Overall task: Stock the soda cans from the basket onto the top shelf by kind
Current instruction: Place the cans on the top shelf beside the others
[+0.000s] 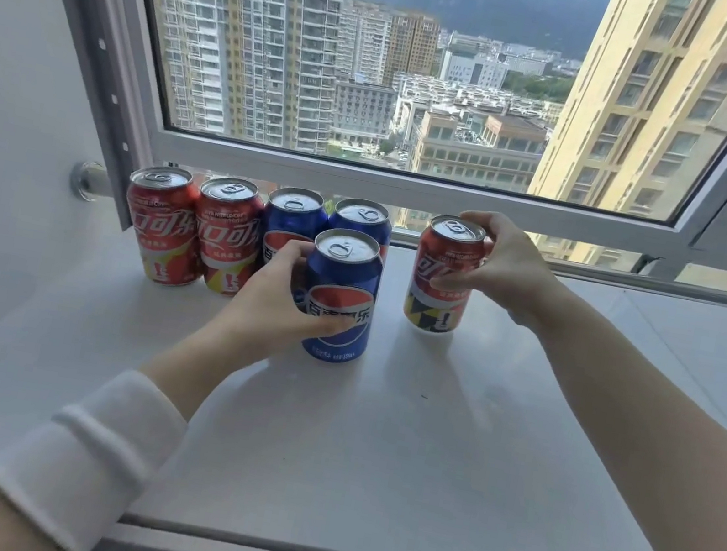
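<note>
1. While both hands are busy, the left hand (274, 294) grips a blue can (340, 295) standing upright on the shelf (371, 445).
2. It stands just in front of two blue cans (327, 221), so it likely goes beside them.
3. The right hand (498, 264) holds a red can (443, 274), far from the two red cans (191, 227) on the left.

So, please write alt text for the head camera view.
A person's left hand holds a blue can and the right hand holds a red can on a grey shelf. Two red cans and two blue cans stand behind, by a window.
</note>
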